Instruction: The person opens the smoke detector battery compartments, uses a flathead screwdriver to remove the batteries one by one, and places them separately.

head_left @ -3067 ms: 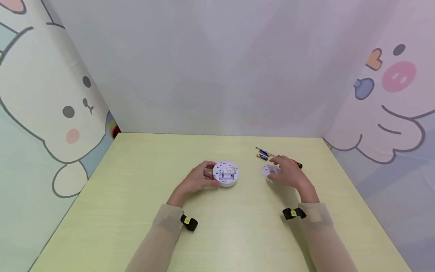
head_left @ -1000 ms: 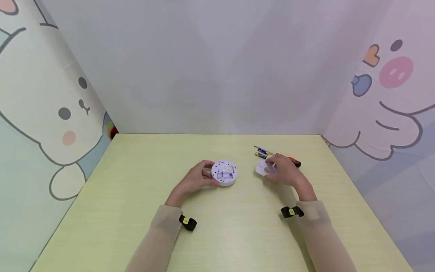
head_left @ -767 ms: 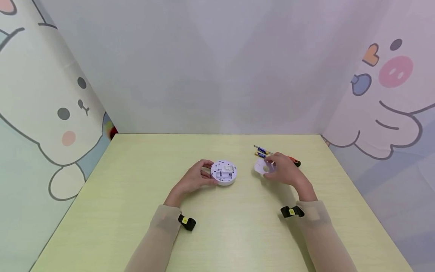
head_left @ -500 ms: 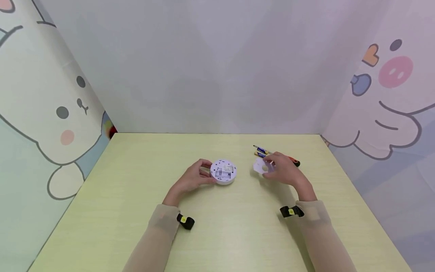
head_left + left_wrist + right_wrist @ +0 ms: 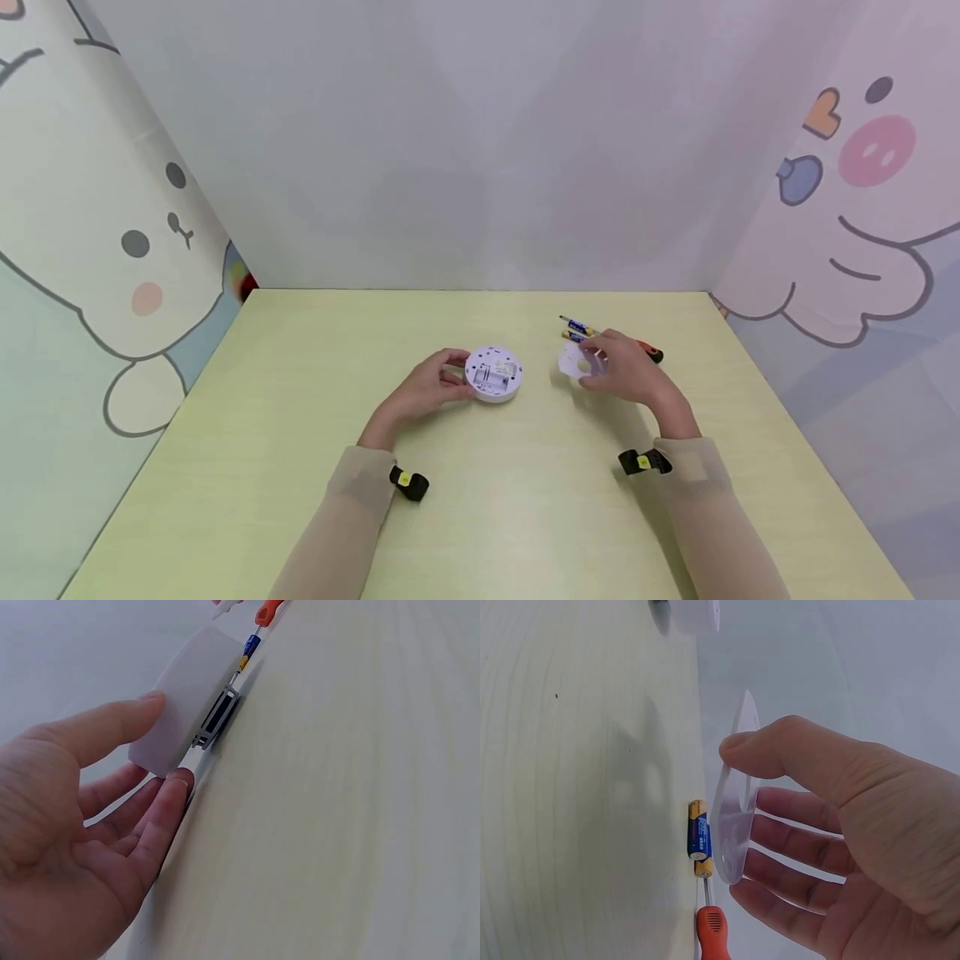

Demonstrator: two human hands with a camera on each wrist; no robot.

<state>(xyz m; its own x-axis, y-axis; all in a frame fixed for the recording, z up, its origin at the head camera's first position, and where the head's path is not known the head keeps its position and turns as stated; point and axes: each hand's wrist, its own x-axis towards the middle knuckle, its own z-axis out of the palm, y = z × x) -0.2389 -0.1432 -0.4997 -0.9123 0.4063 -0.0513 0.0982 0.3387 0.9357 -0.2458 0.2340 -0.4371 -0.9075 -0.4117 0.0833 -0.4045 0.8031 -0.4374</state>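
A round white smoke detector [image 5: 492,374] faces up, with an open battery compartment and small slots on its back. My left hand [image 5: 423,387] grips its left edge, thumb on the near side and fingers behind. In the left wrist view, a grey-and-black part [image 5: 217,716] shows under the detector [image 5: 187,697]. My right hand [image 5: 628,367] pinches a thin white mounting plate [image 5: 572,361] with a round hole, held tilted above the table. The right wrist view shows the thumb on one face of the plate [image 5: 735,825] and fingers on the other.
Two blue-and-yellow batteries [image 5: 698,831] lie behind the right hand. Beside them is a screwdriver [image 5: 713,934] with an orange-red and black handle, partly hidden by the hand in the head view. A pale wall [image 5: 480,150] stands at the table's [image 5: 480,517] back edge.
Over these seconds my right hand has taken hold of the mounting plate, raised it off the table and shifted it slightly left. My left hand has kept its grip on the smoke detector.
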